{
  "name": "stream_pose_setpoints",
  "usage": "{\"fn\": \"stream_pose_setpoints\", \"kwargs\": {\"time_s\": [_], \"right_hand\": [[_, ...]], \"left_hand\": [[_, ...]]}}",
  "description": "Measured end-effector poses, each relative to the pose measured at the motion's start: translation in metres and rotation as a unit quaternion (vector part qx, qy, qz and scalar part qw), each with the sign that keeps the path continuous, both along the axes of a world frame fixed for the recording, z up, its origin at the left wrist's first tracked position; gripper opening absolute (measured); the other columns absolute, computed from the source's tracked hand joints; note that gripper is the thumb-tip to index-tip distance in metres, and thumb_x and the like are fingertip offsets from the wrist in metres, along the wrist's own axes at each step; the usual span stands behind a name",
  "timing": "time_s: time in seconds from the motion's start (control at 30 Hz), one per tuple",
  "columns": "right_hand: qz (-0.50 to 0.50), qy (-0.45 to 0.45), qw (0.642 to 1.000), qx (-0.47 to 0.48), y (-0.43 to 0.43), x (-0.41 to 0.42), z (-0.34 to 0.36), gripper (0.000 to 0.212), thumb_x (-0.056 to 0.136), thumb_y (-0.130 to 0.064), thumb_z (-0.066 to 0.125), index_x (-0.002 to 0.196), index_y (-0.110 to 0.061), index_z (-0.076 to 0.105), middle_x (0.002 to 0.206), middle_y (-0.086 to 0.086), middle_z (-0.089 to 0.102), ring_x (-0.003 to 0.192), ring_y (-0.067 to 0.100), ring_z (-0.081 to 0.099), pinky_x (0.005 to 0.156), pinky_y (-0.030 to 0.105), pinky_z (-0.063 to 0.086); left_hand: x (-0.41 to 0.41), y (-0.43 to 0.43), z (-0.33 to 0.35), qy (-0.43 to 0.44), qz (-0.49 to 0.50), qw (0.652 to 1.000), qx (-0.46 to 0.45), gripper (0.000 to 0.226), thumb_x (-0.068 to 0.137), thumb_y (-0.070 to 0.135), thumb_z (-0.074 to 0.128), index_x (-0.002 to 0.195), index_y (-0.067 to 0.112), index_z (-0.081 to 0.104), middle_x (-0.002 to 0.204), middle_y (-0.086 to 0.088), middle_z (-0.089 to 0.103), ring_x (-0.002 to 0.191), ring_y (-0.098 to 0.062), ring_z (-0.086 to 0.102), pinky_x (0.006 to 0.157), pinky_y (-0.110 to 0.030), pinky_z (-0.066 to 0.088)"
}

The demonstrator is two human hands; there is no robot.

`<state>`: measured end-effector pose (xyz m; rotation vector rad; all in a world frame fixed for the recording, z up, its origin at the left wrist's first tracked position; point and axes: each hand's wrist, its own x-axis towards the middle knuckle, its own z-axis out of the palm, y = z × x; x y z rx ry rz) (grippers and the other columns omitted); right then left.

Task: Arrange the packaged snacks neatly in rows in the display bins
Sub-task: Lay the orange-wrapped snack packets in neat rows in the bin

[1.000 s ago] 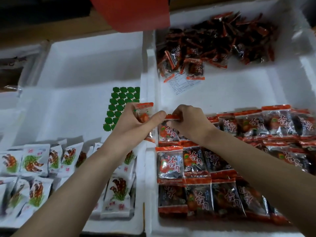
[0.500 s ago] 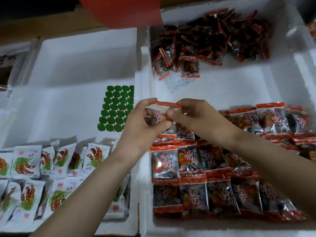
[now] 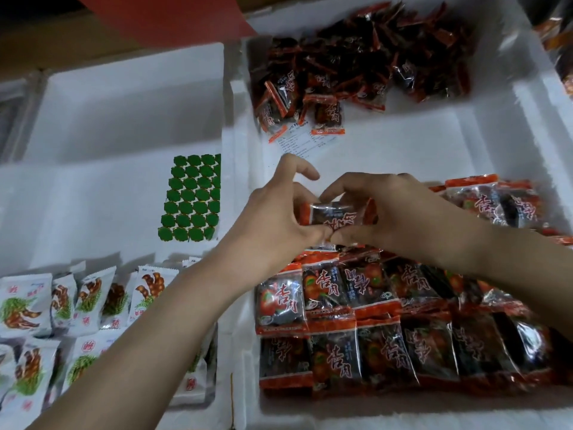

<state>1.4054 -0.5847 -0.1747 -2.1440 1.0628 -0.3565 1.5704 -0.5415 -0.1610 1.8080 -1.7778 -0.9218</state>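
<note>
Filling right bin: the large white foam display bin has two full rows of red-and-black plastic snack packets at its near end. A third row begins further back on the right, and the floor in the middle is bare.
Left bin: the second white foam bin holds white printed snack packets in near rows and a sheet of green round stickers.
Loose heap: unsorted red-and-black packets lie piled against the far wall.
Hands: the left hand pinches one end of a packet with its forefinger crooked free above. The right hand curls over the other end, and the thumbs meet beneath.
Held packet: one red-and-black snack packet sits between both hands, just behind the second row's left part.
Change: a second ago the left hand alone held it over the divider. Half a second ago both hands held it upright, and now it is lower and turned crosswise.
Meaning: it is probably being squared up to continue the third row leftward, with much of the heap still unsorted.
Paper slip: a small printed white sheet lies at the heap's edge.
Hidden: the right forearm covers where the third row ends. Whether the held packet touches those below cannot be told. Both bins run out of frame.
</note>
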Motion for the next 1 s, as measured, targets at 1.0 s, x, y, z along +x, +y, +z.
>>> {"fn": "stream_pose_setpoints", "kwargs": {"time_s": [1.0], "right_hand": [[-0.058, 0.092, 0.994, 0.023, -0.006, 0.028, -0.049, 0.075, 0.081, -0.021, 0.072, 0.142, -0.022, 0.027, 0.133, 0.004, 0.041, 0.116, 0.022, 0.05, 0.095, 0.031, 0.043]], "left_hand": [[0.019, -0.002, -0.049, -0.202, -0.011, 0.979, 0.003, 0.049, 0.094, 0.022, 0.055, 0.14, 0.021, 0.038, 0.134, 0.0, 0.047, 0.124, -0.015, 0.041, 0.099, -0.024, 0.033]]}}
